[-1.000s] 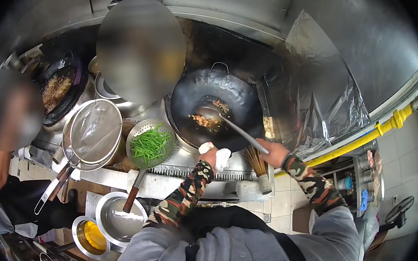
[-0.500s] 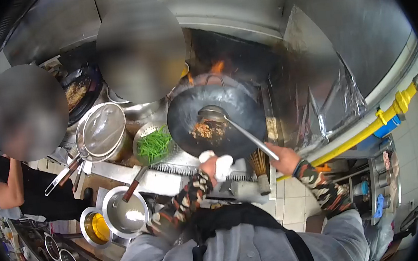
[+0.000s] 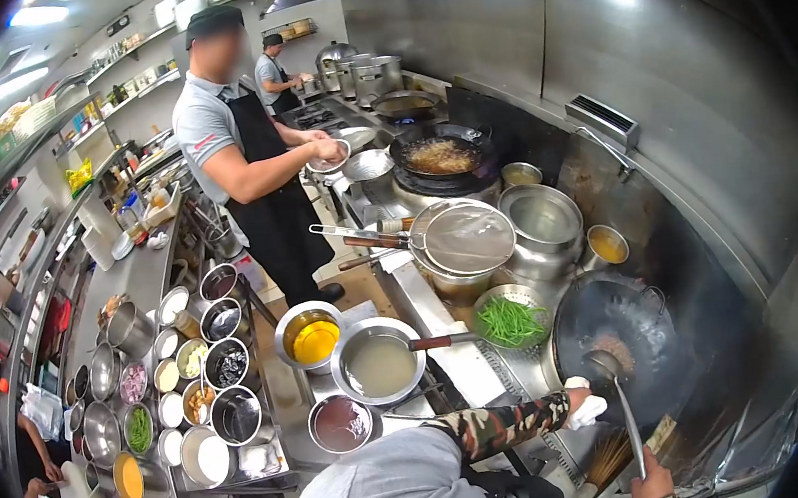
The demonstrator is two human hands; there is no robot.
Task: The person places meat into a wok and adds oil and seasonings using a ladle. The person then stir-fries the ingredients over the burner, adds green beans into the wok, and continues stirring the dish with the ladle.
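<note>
My left hand (image 3: 579,404) is closed on a white cloth (image 3: 587,409) at the near rim of the black wok (image 3: 572,324). The fingers of my right hand (image 3: 652,485) are wrapped round the handle of a long metal ladle (image 3: 630,414). The ladle's bowl rests inside the wok, beside the reddish-brown chopped food (image 3: 612,352). Green beans (image 3: 512,322) lie in a perforated strainer left of the wok. A bamboo brush (image 3: 607,458) is between my two hands.
A co-worker (image 3: 243,149) holds a bowl near a second wok of bubbling oil (image 3: 440,156). A mesh strainer (image 3: 467,236), a pot of yellow liquid (image 3: 315,340) and a bowl of cloudy liquid (image 3: 379,365) stand to the left. Several ingredient containers fill the left counter.
The view has swung left and up, bringing the co-worker and left counter into sight. Flames behind the wok half a second ago are no longer visible. Both my hands keep their holds.
</note>
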